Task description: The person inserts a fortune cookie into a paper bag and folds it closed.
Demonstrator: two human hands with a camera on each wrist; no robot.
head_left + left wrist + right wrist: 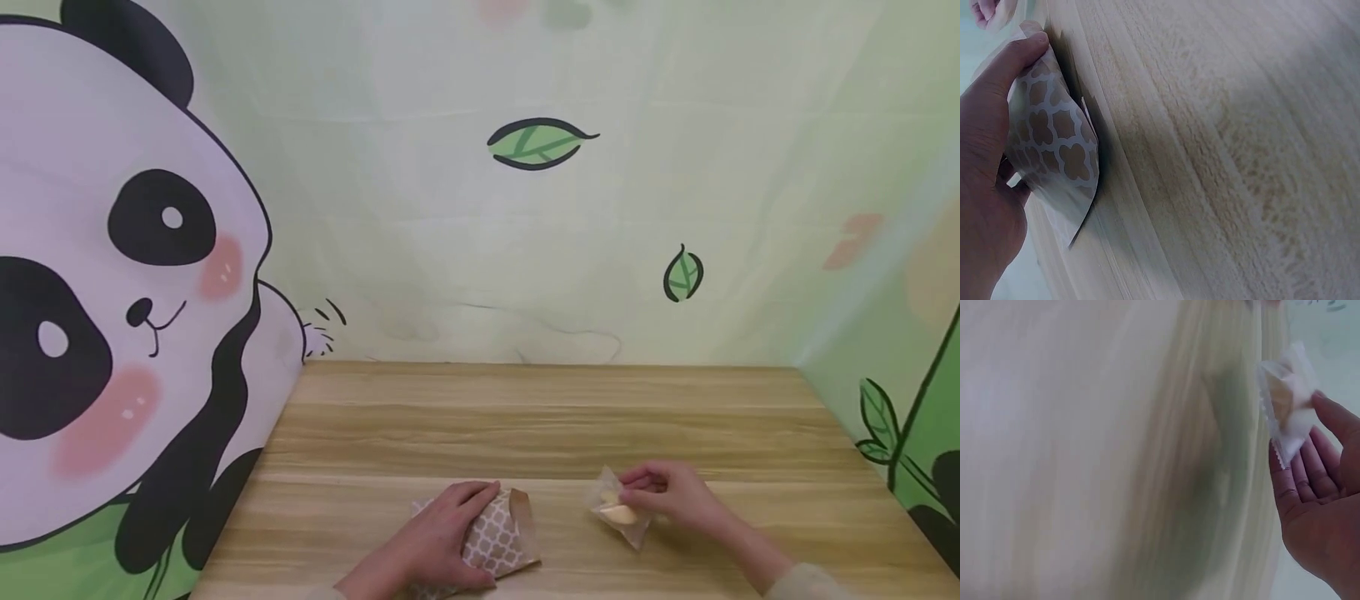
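Observation:
A brown paper bag [495,537] with a white lattice pattern lies at the front of the table. My left hand [438,533] grips it across its width, the thumb on the near edge and the fingers over the far side. The bag's open end faces right, toward the other hand. In the left wrist view the patterned side of the bag [1054,137] bulges a little. To the right, my right hand [678,500] pinches a small clear plastic packet [621,514] with a pale yellow, biscuit-like piece inside. Crimped edges show on the packet [1285,403] in the right wrist view.
The wood-grain table [555,425] spreads beyond both hands to a pale green backdrop [420,250] printed with leaves. A large printed panda [172,333] covers the left side wall, and a printed green side wall [870,333] stands to the right.

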